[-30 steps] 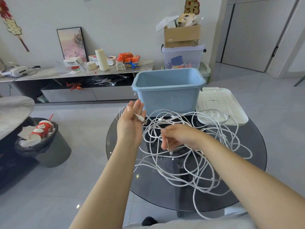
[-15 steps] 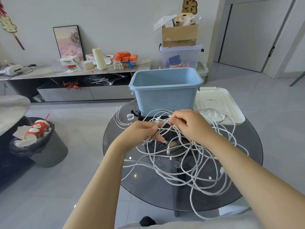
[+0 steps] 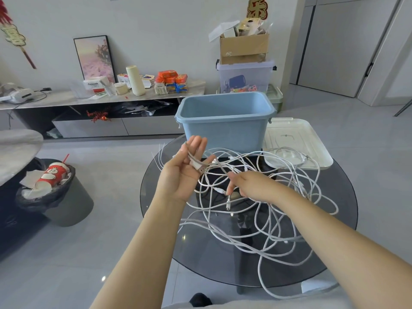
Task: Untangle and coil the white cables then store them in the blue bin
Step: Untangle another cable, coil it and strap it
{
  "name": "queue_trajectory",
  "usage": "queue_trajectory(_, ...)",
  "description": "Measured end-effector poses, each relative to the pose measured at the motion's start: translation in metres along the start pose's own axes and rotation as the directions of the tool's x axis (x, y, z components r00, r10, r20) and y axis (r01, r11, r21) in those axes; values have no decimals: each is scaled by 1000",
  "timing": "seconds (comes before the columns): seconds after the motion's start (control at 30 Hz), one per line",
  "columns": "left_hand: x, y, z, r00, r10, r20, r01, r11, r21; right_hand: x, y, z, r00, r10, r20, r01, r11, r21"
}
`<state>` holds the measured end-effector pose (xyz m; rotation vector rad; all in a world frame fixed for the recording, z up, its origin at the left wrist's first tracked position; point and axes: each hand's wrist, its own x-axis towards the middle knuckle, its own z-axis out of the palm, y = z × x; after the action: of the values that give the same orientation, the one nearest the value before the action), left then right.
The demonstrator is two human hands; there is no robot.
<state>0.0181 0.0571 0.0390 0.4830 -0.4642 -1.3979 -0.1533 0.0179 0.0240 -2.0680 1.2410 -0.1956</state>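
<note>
A tangle of white cables [image 3: 263,210] lies spread over the round dark glass table [image 3: 334,253]. My left hand [image 3: 185,172] is raised palm up at the table's left edge, with plug ends of the cables lying across its palm and fingers. My right hand [image 3: 247,186] reaches into the middle of the tangle and pinches a cable strand, a plug dangling below it. The blue bin [image 3: 225,128] stands behind the cables at the table's far side, with nothing visible inside.
A white lid [image 3: 296,141] lies right of the bin with a cable loop over it. A grey trash can [image 3: 55,192] holding a red cup stands on the floor at left. A low console with clutter and stacked boxes line the back wall.
My left hand has lifted away to the left and turned palm up with plug ends in it. My right hand has dropped lower into the tangle.
</note>
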Motion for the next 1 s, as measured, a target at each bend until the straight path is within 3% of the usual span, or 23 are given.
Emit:
queue_trajectory(0.2, 7, -8, -1, 987, 100, -127, -91, 993, 77, -12, -18, 7, 995, -97, 24, 98, 893, -438)
queue_trajectory(0.3, 4, -13, 1, 982, 160, -99, -113, 923, 367, -18, -28, 7, 979, -205, -11, 162, 807, -568)
queue_trajectory(0.33, 1, -13, 2, 981, 189, -52, -130, 826, 548, -19, -29, 6, 969, -244, -34, 178, 790, -587)
queue_trajectory(0.43, -7, -15, 1, 978, 160, 131, -181, 354, 918, -22, -28, -2, 942, -308, -131, 187, 810, -556)
queue_trajectory(0.53, -8, -14, -1, 975, 47, 216, -212, -86, 973, -25, -25, -16, 917, -312, -251, 152, 851, -503)
queue_trajectory(0.6, -7, -14, 3, 978, -51, 203, -209, -180, 961, -27, -22, -25, 900, -292, -325, 119, 880, -461)
queue_trajectory(0.7, -10, -10, 9, 971, -209, 116, -150, -152, 977, -29, -20, -34, 886, -275, -374, 106, 904, -414)
queue_trajectory(0.83, -12, -5, 6, 925, -374, 65, 31, 243, 969, -27, -8, -43, 865, -261, -428, 159, 952, -260)
queue_trajectory(0.93, -11, -5, 0, 872, -473, 125, 157, 513, 844, -20, 2, -43, 873, -236, -428, 210, 972, -108)
queue_trajectory(1.0, -12, -9, 1, 873, -464, 152, 227, 661, 715, -16, 5, -39, 899, -198, -390, 214, 977, -4)
